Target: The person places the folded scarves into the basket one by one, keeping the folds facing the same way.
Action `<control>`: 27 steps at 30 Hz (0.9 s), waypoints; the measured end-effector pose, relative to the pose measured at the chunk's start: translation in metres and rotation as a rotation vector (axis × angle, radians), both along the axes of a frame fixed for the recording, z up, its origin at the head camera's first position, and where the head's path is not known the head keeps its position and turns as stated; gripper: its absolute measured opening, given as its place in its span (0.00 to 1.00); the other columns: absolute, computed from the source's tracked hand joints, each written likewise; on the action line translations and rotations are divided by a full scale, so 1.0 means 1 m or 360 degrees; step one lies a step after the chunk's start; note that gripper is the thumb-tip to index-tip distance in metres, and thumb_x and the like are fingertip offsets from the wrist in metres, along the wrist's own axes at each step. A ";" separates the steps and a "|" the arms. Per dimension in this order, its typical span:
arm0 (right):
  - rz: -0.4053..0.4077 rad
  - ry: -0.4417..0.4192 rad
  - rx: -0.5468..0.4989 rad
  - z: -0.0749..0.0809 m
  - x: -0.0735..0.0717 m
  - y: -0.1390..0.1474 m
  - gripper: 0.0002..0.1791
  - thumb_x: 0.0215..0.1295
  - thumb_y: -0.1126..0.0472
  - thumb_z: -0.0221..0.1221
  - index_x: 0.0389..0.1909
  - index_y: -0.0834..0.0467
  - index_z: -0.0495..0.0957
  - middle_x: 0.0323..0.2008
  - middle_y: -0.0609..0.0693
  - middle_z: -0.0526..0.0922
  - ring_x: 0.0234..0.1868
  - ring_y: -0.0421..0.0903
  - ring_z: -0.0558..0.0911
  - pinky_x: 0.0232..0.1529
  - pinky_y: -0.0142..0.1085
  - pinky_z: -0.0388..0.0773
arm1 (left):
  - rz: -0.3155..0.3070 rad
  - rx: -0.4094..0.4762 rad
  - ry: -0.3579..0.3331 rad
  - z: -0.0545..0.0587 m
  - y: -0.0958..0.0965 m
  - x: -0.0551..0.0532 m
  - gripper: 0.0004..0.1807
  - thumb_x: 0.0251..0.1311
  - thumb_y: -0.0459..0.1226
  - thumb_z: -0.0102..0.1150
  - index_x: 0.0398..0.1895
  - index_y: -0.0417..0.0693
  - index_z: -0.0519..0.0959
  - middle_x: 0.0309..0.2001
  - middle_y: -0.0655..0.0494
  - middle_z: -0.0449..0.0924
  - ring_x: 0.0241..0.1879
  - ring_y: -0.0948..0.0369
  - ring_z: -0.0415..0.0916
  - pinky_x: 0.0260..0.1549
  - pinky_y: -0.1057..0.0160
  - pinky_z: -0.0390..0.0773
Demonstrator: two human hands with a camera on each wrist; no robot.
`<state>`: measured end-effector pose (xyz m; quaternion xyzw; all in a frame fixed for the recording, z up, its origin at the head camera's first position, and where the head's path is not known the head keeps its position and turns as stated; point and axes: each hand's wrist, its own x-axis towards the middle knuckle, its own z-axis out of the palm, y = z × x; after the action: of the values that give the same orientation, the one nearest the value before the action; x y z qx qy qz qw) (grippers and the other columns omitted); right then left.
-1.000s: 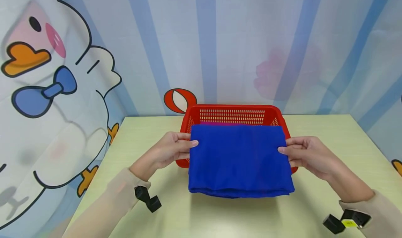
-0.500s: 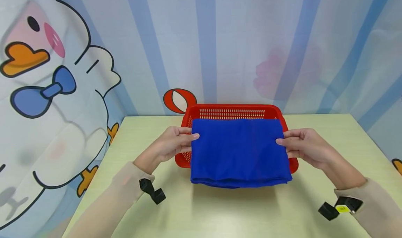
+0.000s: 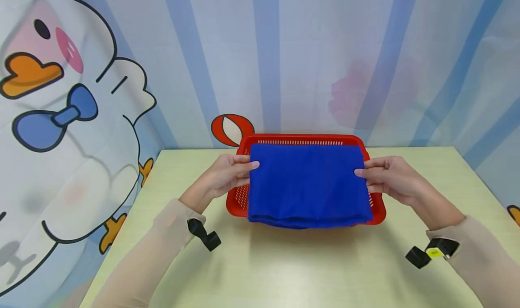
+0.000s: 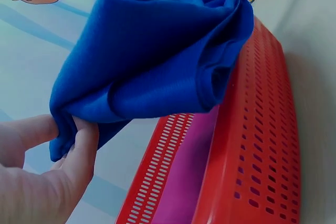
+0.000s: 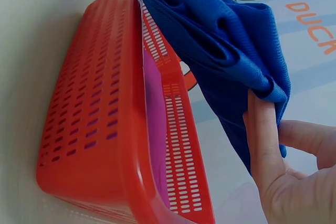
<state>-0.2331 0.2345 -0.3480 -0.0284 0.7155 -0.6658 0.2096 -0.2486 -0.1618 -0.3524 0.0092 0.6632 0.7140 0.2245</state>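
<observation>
A folded blue cloth (image 3: 308, 184) spans the space between both hands, over the red plastic basket (image 3: 378, 211). My left hand (image 3: 225, 175) pinches its left edge, thumb on top and fingers beneath. At the opposite edge my right hand (image 3: 390, 177) pinches it in the same way. Both wrist views show the cloth in several loose layers, held above the basket's rim. Inside the basket lies a magenta cloth (image 4: 186, 174), which also appears in the right wrist view as a magenta strip (image 5: 155, 124). From the head view the blue cloth hides most of the basket's inside.
The basket stands on a pale wooden table (image 3: 284, 272), near its back edge. Behind the table hangs a printed curtain (image 3: 308, 59) with blue stripes and a cartoon duck on the left. Each forearm wears a black wrist camera (image 3: 203, 233).
Both hands have carried the blue cloth forward, away from the body, so it now covers more of the basket. The magenta cloth's edge is no longer visible in the head view.
</observation>
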 end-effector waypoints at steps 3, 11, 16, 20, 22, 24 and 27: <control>-0.0004 -0.0007 0.0012 0.001 -0.005 0.000 0.03 0.71 0.65 0.60 0.36 0.58 0.80 0.27 0.50 0.83 0.24 0.43 0.82 0.37 0.33 0.83 | 0.0008 -0.0003 0.0009 0.000 0.001 -0.005 0.23 0.71 0.33 0.57 0.66 0.34 0.71 0.42 0.49 0.86 0.39 0.58 0.85 0.47 0.59 0.81; -0.0006 -0.0026 0.0017 0.003 -0.014 -0.004 0.02 0.73 0.66 0.57 0.40 0.60 0.78 0.28 0.50 0.83 0.25 0.42 0.83 0.36 0.33 0.83 | 0.0119 -0.0030 0.0001 -0.003 0.005 -0.016 0.31 0.70 0.35 0.59 0.72 0.36 0.64 0.36 0.53 0.84 0.31 0.62 0.80 0.44 0.64 0.82; -0.0025 -0.0005 0.0047 0.002 -0.019 -0.007 0.05 0.72 0.66 0.58 0.43 0.64 0.73 0.28 0.49 0.83 0.25 0.42 0.83 0.36 0.33 0.83 | 0.0169 -0.0043 0.0000 -0.004 0.009 -0.023 0.30 0.68 0.36 0.61 0.71 0.38 0.67 0.32 0.52 0.79 0.24 0.61 0.69 0.39 0.68 0.81; -0.0041 0.0017 0.0084 0.001 -0.023 -0.010 0.11 0.73 0.67 0.57 0.47 0.68 0.67 0.28 0.48 0.82 0.25 0.40 0.83 0.35 0.32 0.83 | 0.0196 -0.0015 -0.0011 -0.006 0.011 -0.026 0.29 0.68 0.36 0.61 0.70 0.39 0.68 0.31 0.52 0.77 0.22 0.61 0.65 0.36 0.68 0.81; -0.0039 0.0027 0.0098 0.000 -0.024 -0.011 0.12 0.73 0.67 0.56 0.49 0.69 0.65 0.29 0.47 0.82 0.26 0.40 0.82 0.35 0.32 0.83 | 0.0208 -0.0004 -0.0014 -0.007 0.012 -0.027 0.27 0.68 0.35 0.61 0.69 0.39 0.70 0.32 0.52 0.80 0.22 0.62 0.67 0.36 0.68 0.81; -0.0034 0.0038 0.0117 -0.002 -0.025 -0.012 0.13 0.73 0.68 0.56 0.50 0.70 0.64 0.29 0.47 0.82 0.26 0.40 0.82 0.35 0.33 0.84 | 0.0217 -0.0008 -0.0014 -0.008 0.013 -0.028 0.26 0.68 0.35 0.61 0.68 0.38 0.71 0.32 0.52 0.81 0.22 0.62 0.69 0.37 0.67 0.82; -0.0031 0.0055 0.0150 -0.005 -0.027 -0.013 0.15 0.73 0.68 0.55 0.52 0.72 0.63 0.30 0.47 0.81 0.26 0.40 0.82 0.36 0.33 0.84 | 0.0233 -0.0046 -0.0004 -0.011 0.015 -0.029 0.26 0.68 0.35 0.61 0.67 0.37 0.71 0.35 0.51 0.83 0.24 0.62 0.74 0.40 0.65 0.83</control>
<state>-0.2599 0.2219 -0.3532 -0.0232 0.7499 -0.6327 0.1918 -0.2776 -0.1471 -0.3633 -0.0435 0.6720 0.7188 0.1726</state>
